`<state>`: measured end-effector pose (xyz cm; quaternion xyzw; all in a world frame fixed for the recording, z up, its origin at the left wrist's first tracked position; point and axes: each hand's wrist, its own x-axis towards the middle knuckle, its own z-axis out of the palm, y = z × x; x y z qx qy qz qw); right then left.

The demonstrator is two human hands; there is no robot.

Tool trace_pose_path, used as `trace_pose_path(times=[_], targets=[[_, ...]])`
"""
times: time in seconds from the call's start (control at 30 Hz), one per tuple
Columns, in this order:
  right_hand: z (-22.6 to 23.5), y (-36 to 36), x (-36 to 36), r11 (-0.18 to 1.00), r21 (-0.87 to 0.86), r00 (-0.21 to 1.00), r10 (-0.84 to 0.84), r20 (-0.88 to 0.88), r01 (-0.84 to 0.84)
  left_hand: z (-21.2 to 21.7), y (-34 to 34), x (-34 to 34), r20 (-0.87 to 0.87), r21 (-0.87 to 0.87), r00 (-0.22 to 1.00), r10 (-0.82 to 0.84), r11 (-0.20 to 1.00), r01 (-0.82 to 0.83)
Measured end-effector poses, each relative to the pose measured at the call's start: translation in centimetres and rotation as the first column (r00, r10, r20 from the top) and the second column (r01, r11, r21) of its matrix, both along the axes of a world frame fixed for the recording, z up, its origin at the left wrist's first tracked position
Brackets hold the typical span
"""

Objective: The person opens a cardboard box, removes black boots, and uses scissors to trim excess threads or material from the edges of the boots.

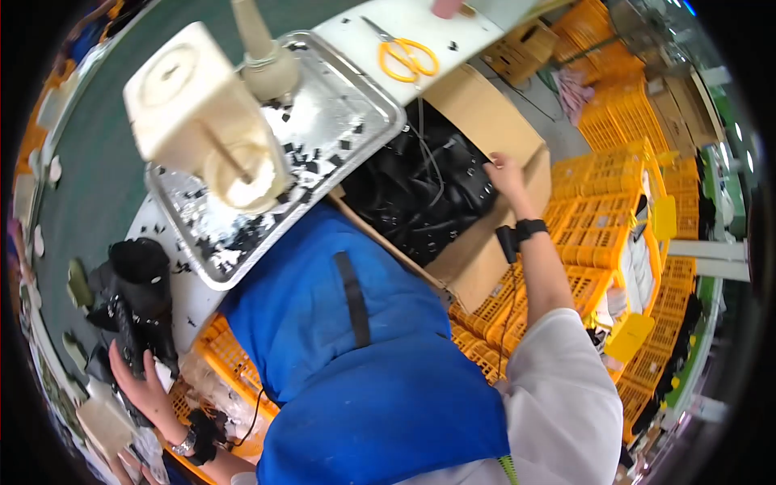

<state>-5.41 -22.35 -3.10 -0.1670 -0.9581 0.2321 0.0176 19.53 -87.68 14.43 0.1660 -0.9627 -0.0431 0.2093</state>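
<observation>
Stacked orange crates (622,234) and a white bench (420,32) frame the workstation. An open cardboard box (485,113) of black parts (412,194) is set at the person's right; the right hand (503,174) is placed on its contents, fingers curled, grasp not discernible. Well apart, at lower left, the left hand (139,380) is laid open against a black pile (133,299). A steel tray (339,113) is noted between.

Open cardboard box (485,242) crammed with black parts (420,202), hemmed by metal tray (356,97)
</observation>
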Motion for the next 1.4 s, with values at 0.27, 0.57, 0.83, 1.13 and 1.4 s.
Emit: trace_pose_path(times=[0.27, 0.57, 0.83, 1.13, 1.4], targets=[[-6.2, -1.5, 1.5, 0.953, 0.302, 0.953, -0.125, 0.277, 0.037, 3.5, 10.4, -5.7, -0.007, 0.269, 0.959, -0.283, 0.923, 0.274], [-6.7, -0.8, -0.1, 0.965, 0.214, 0.833, 0.006, 0.554, -0.149, -0.1, 20.7, -11.0, 0.104, 0.408, 0.639, -0.762, 0.618, 0.672], [-5.0, 2.0, 2.5, 0.872, -0.455, 0.872, 0.355, 0.336, -0.18, -2.4, 25.1, -14.1, -0.02, 0.614, 0.357, -0.934, 0.27, 0.742], [9.1, -7.2, 10.6, 0.816, -0.575, 0.878, -0.316, -0.359, 0.059, -5.0, 31.3, -15.5, -0.186, 0.65, 0.163, -0.969, 0.003, 0.76], [14.7, -16.7, 14.3, 0.11, -0.948, 0.942, 0.194, -0.273, -0.297, -4.1, 32.9, -16.1, -0.12, 0.959, 0.496, -0.86, 0.029, 0.282]])
